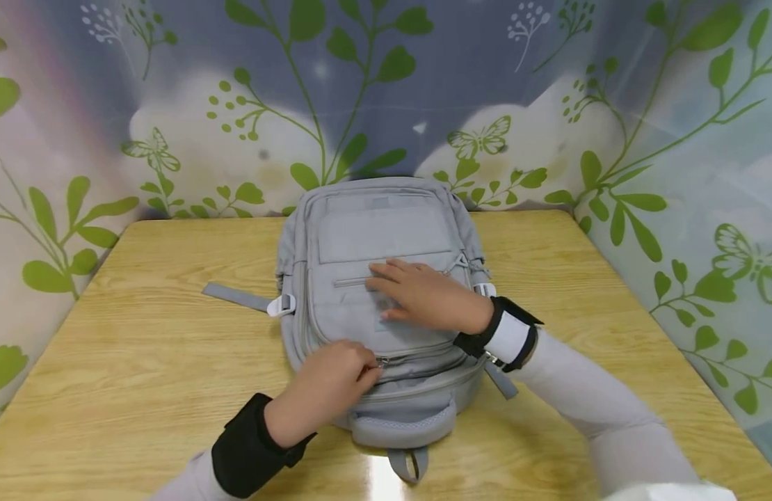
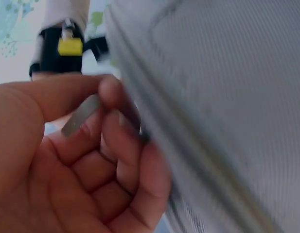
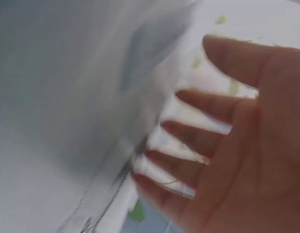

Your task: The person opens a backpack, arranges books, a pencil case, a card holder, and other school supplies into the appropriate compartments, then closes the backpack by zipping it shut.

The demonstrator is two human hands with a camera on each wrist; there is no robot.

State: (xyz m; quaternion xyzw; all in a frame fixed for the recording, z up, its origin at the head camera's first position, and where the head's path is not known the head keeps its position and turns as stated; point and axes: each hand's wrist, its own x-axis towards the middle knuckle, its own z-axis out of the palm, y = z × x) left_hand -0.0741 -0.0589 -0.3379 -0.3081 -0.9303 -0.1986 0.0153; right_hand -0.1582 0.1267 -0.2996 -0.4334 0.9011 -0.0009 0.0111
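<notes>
A grey backpack [image 1: 386, 233] lies on the table, its carry loop [image 1: 411, 466] toward me. My left hand [image 1: 330, 383] is at the zipper near the bag's top end. In the left wrist view, its thumb and curled fingers pinch a metal zipper pull [image 2: 81, 115]. The compartment zipper [image 1: 423, 351] beside that hand has its edges parted. Over the front panel is my right hand [image 1: 432, 296], fingers spread and nearly straight, close to the short pocket zipper [image 1: 351, 282]. In the right wrist view, its fingertips are right at the grey fabric and nothing is held.
The wooden table [image 1: 173, 334] extends to both sides. A strap [image 1: 236, 297] with a white buckle [image 1: 281, 305] sticks out left; another strap end [image 1: 501, 379] lies at the right. Leaf-patterned cloth [image 1: 386, 90] walls off the back and sides.
</notes>
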